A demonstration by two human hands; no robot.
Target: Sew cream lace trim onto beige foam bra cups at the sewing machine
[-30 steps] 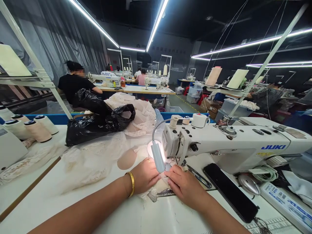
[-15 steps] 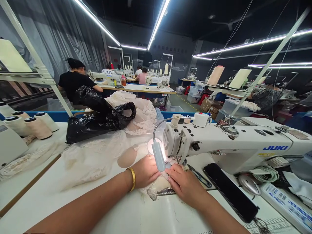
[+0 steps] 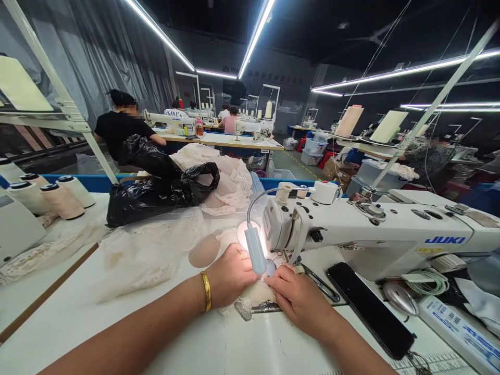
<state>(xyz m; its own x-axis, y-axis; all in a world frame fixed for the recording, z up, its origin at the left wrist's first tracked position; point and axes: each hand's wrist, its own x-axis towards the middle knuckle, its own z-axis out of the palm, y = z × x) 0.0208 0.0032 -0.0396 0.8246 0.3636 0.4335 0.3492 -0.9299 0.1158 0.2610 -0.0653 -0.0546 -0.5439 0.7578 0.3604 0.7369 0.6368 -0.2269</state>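
A piece of cream lace fabric (image 3: 258, 293) lies at the needle end of a white sewing machine (image 3: 375, 224). My left hand (image 3: 229, 273), with a gold bangle at its wrist, grips this fabric from the left, fingers close together. From the right, my right hand (image 3: 297, 292) has its thumb and fingers closed on the fabric's edge near the presser foot. A small grey lamp (image 3: 255, 252) on a bendy neck shines there and partly hides the left fingertips and the needle. Beside my left hand rests a smooth beige rounded piece (image 3: 204, 251).
Metal snips (image 3: 321, 284) and a black phone (image 3: 369, 310) lie right of my right hand. More lace cloth (image 3: 156, 250) spreads leftward, below a black plastic bag (image 3: 156, 200). Thread cones (image 3: 62, 200) stand at left. A person in black (image 3: 121, 125) sits beyond the table.
My left hand has shifted slightly up and its fingers are more bunched. My right hand stays at nearly the same spot, its fingers a little more curled. The view has tilted slightly.
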